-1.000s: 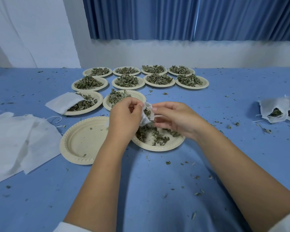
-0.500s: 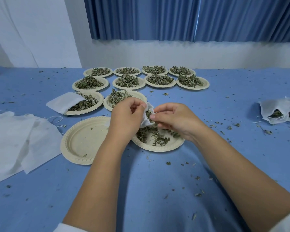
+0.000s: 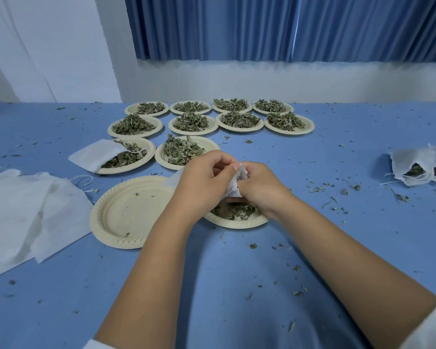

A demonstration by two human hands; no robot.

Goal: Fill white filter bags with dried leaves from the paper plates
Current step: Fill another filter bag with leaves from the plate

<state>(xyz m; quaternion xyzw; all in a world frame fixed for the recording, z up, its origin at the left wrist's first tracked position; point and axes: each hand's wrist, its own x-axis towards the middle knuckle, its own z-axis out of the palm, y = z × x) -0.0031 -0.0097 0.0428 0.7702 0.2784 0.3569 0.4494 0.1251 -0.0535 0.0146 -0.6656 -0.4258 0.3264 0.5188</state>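
Both hands meet over a paper plate that holds a thin layer of dried leaves. My left hand grips a small white filter bag from the left. My right hand pinches the same bag from the right, fingers curled in against it. Most of the bag is hidden between the two hands. An empty paper plate lies just left of my left wrist.
Several leaf-filled plates stand in rows behind the hands. One plate at the left has a white bag lying on it. Flat white bags lie at the left edge, filled bags at the right. Leaf crumbs dot the blue table.
My right hand has moved left and closed in against the bag and my left hand. The bag is now more bunched between the hands.
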